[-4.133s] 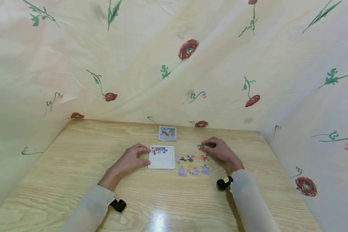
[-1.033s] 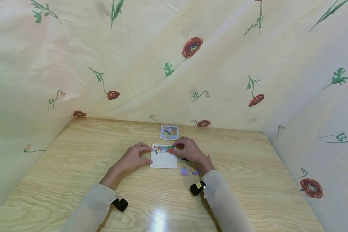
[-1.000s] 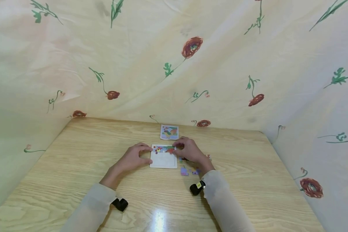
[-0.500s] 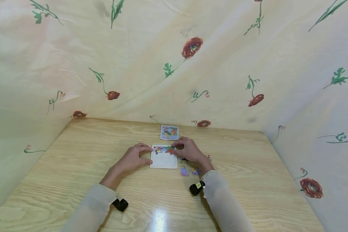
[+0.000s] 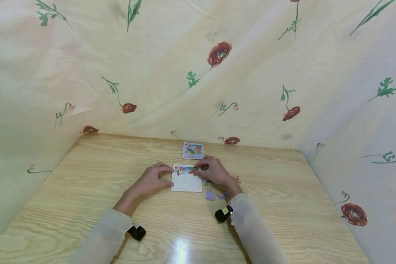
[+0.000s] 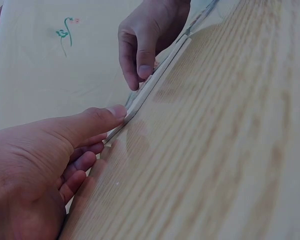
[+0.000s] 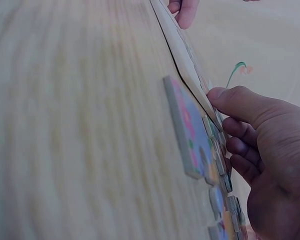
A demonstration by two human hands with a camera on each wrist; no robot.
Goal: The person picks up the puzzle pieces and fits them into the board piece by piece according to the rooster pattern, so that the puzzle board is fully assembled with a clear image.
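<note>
A white square puzzle tray lies flat on the table, with a row of coloured pieces along its far side. My left hand holds the tray's left edge between thumb and fingers; in the left wrist view the thumb touches the tray's near corner. At the tray's far right corner, my right hand pinches a green and red puzzle piece, partly hidden by the fingers. The right wrist view shows that hand's thumb low at the tray's edge, its other fingers curled.
Several loose puzzle pieces lie right of the tray, partly covered by my right hand and wrist. Behind the tray is a small picture card of a bird. Flowered cloth hangs around the wooden table.
My right hand has moved left from the loose pieces, bringing the green and red piece to the tray's far right corner. Over the last second it shifts only slightly. The left hand stays put.
</note>
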